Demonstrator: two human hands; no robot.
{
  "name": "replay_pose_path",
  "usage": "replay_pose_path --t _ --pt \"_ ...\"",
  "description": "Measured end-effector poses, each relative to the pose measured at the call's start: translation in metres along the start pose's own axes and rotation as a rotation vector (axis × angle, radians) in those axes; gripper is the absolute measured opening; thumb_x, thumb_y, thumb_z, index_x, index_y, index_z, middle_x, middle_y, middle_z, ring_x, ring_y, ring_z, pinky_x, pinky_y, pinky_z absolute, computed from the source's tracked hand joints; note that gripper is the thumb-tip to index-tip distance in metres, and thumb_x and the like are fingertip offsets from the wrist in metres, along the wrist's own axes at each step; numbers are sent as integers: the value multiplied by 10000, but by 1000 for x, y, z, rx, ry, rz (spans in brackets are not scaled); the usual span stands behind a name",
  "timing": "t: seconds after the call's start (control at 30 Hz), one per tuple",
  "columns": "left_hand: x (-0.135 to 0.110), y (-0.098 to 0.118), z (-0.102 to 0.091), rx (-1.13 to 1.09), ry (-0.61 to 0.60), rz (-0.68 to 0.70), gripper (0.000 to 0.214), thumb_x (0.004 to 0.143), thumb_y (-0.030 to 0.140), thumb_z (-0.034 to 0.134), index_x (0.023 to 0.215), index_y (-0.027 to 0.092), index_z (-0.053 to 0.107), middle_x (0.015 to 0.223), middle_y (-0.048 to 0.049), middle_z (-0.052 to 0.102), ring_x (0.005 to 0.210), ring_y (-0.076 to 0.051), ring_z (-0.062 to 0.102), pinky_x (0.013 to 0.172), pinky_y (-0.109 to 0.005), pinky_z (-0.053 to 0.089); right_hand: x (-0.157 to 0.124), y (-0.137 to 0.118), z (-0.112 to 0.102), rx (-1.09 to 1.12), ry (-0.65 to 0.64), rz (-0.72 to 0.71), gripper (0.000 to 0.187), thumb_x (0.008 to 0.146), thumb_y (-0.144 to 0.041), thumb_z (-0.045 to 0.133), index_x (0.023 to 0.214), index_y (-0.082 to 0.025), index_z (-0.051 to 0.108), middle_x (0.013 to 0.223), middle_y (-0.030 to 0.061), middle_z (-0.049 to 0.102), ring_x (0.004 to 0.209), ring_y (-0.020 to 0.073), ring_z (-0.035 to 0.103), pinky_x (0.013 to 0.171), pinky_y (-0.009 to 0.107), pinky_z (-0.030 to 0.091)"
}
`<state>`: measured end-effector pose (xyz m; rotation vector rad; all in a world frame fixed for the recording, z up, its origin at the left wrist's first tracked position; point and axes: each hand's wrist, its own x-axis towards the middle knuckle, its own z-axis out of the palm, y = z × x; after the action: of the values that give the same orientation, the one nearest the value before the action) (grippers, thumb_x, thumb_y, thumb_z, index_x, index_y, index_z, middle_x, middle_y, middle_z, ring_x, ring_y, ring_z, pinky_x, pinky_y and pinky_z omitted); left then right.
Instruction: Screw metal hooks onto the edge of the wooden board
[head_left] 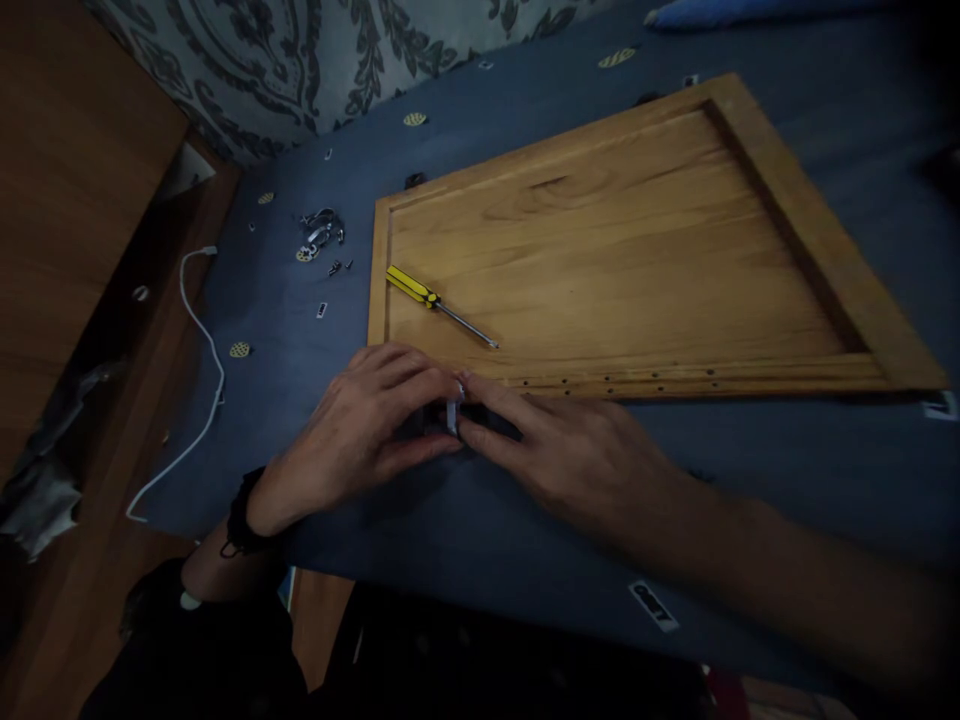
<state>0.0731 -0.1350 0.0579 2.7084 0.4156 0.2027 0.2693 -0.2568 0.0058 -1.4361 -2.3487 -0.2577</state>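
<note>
My left hand (pixel 367 415) and my right hand (pixel 581 450) meet at the near edge of a framed wooden panel (pixel 622 250). Between their fingertips they pinch a small shiny, pale piece (pixel 452 415); the fingers cover most of it, so its kind is unclear. Both hands are closed around it. A yellow-and-black screwdriver (pixel 431 298) lies on the panel just beyond my hands, its tip toward the right. Along the panel's near rail runs a row of small dark holes. Left of the panel lie curved metal pieces (pixel 322 235) and a few small screws (pixel 336 268).
Dark blue patterned cloth (pixel 285 400) covers the surface under the panel. A white cable (pixel 217 360) curves along its left side, beside wooden furniture (pixel 67 200). Patterned fabric (pixel 277 60) stands at the back, and a blue object (pixel 735 12) lies at the top right.
</note>
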Motion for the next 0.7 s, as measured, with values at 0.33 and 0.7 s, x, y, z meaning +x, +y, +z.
replay_pose_path --t 0.33,0.7 --pt "-1 -1 2 25 31 52 353 972 414 675 1235 181 638 1177 -78 736 1113 -251 655 958 -409 495 1 -2 0 -9 42 9 303 995 -62 471 1107 -184 724 1253 103 737 821 188 746 623 299 539" --pt "1 -1 1 43 17 83 308 980 385 663 1206 178 641 1196 -83 735 1094 -241 674 943 -395 523 1 -1 2 2 49 11 318 1020 -82 433 1116 -186 718 1288 119 715 780 184 727 604 322 530"
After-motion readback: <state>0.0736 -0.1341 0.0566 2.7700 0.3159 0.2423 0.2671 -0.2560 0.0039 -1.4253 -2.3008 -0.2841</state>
